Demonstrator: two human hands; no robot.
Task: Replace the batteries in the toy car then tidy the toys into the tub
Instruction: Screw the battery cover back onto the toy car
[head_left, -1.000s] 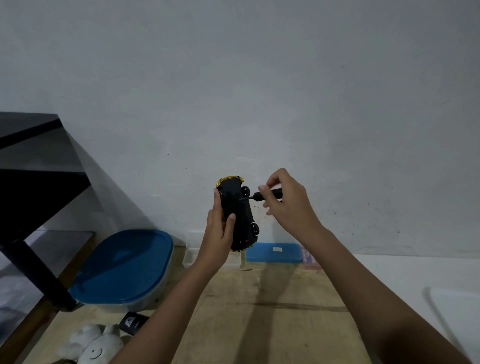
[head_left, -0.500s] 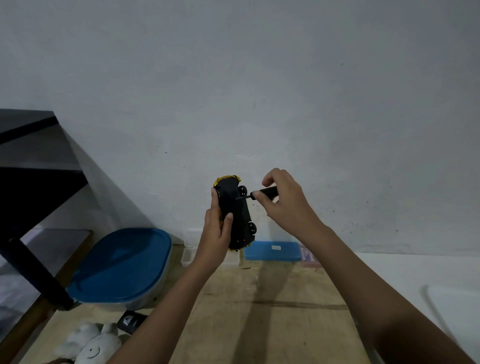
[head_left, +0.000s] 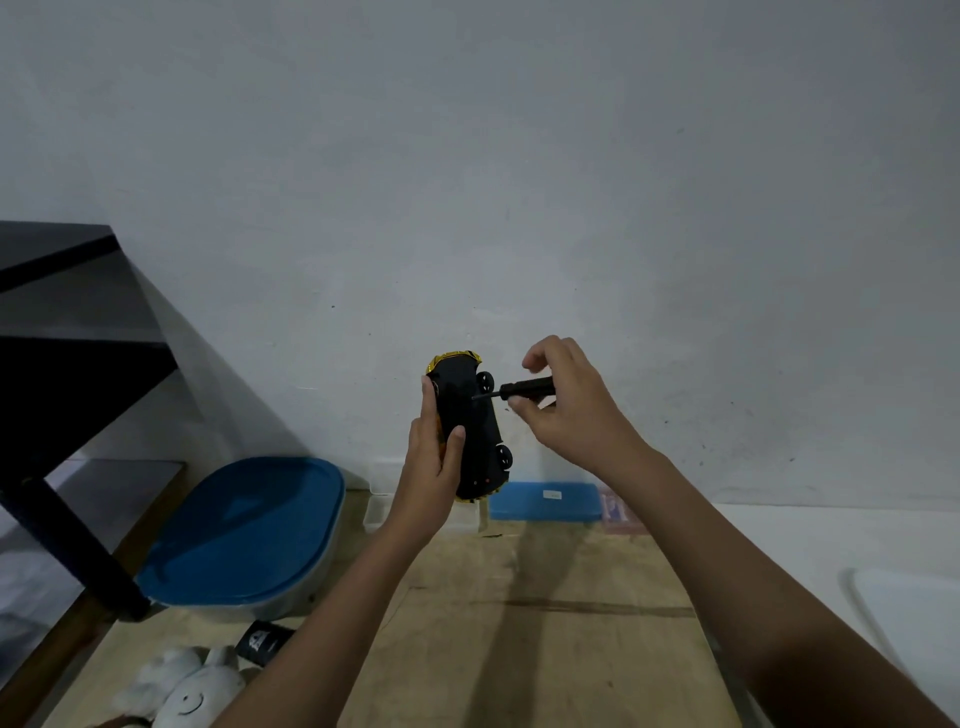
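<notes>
Sitting well down-left of our grip, the blue-lidded tub (head_left: 244, 530) rests on the wooden board (head_left: 545, 649), a white plush toy (head_left: 182, 691) nearer us. Our left hand (head_left: 431, 467) wraps thumb and fingers round the toy car (head_left: 470, 426), upright, underside facing us. Just right, our right hand (head_left: 571, 410) holds the black screwdriver (head_left: 524, 388) in curled fingers, tip touching that underside.
</notes>
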